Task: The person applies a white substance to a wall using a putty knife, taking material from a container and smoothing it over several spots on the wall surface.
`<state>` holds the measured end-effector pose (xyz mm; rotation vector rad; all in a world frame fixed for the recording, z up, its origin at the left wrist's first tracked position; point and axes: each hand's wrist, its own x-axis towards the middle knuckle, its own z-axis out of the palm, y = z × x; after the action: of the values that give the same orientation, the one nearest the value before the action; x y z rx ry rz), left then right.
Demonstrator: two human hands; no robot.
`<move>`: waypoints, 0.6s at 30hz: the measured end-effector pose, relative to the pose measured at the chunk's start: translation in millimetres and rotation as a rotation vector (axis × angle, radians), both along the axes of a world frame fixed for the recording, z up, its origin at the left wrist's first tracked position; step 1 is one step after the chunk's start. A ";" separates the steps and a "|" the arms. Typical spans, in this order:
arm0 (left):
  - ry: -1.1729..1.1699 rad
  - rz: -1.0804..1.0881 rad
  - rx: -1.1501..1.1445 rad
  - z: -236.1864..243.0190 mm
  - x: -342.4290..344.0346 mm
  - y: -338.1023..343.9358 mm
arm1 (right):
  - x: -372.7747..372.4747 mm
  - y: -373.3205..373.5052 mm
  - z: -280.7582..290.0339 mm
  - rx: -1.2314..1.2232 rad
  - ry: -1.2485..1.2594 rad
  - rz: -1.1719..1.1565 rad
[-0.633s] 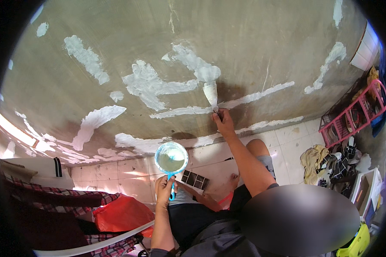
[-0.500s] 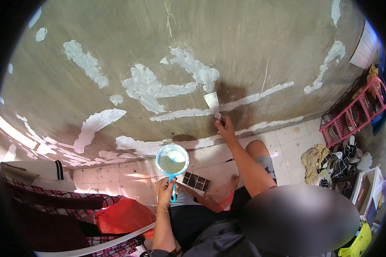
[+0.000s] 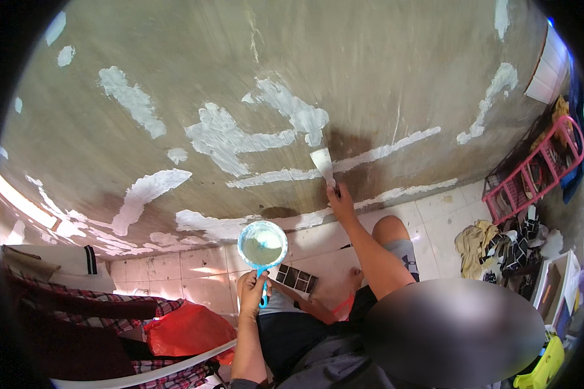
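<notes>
My left hand (image 3: 252, 292) is closed around the handle of a blue dipper (image 3: 261, 245), whose round bowl holds pale filler paste. In my right hand (image 3: 341, 198) is a putty knife (image 3: 322, 164), its broad blade pointing up at the grey wall (image 3: 370, 71). The blade lies just below a white patch of filler (image 3: 313, 123) and overlaps a long, slanting filler strip (image 3: 389, 149); whether it touches the wall I cannot tell. Several other white patches are spread over the wall. The handle of the knife is mostly hidden by my fingers.
Below the wall runs a tiled floor (image 3: 201, 266). A red plastic bag (image 3: 188, 330) and plaid cloth (image 3: 52, 318) lie at the lower left. On the right are a pink rack (image 3: 532, 172), a heap of clothes (image 3: 477, 243) and a white drawer unit (image 3: 555, 292). A blurred oval hides the lower right.
The putty knife and my right hand have moved slightly down, drawing the blade away from the filler patch above. That patch now reaches a little lower. My left hand still holds the dipper.
</notes>
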<state>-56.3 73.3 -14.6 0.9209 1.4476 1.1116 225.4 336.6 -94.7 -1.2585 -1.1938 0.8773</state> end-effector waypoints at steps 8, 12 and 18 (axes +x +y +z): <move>-0.035 0.035 0.003 -5.8 -7.6 -18.7 | -30.1 -6.5 78.6 0.077 0.147 0.111; 0.026 0.021 0.021 -0.2 -5.6 -8.7 | -16.2 13.2 48.3 0.032 0.201 0.068; -0.043 0.043 -0.008 6.8 -1.5 -11.6 | -3.1 -14.3 31.9 -0.054 0.180 0.104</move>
<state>-57.8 61.7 -7.9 0.8590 1.4416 1.1503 222.3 322.4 -62.8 -1.1425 -1.1056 1.0822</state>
